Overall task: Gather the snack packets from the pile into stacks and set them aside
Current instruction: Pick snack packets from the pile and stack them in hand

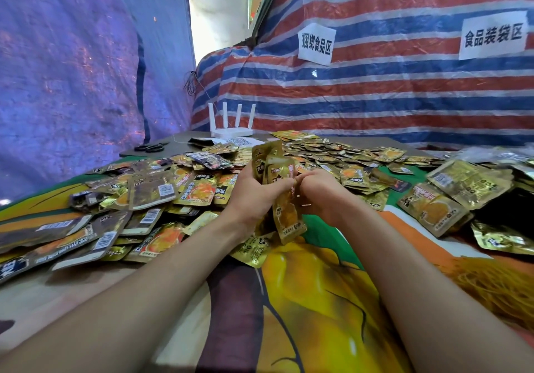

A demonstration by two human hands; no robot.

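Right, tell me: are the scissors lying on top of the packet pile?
No, the scissors lie on the bare grey tabletop, behind the pile of packets.

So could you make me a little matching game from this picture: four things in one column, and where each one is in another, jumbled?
Things:
1. white router with four antennas
2. black-handled scissors
3. white paper sign with black characters
4. bunch of gold foil snack packets

Places:
A. gripped by the left hand, pinched by the right hand
B. stuck on the red, white and blue striped tarp
C. lying flat at the far left corner of the grey table
D. standing upright at the back of it

Pairs: 1-D, 2-C, 3-B, 4-A.
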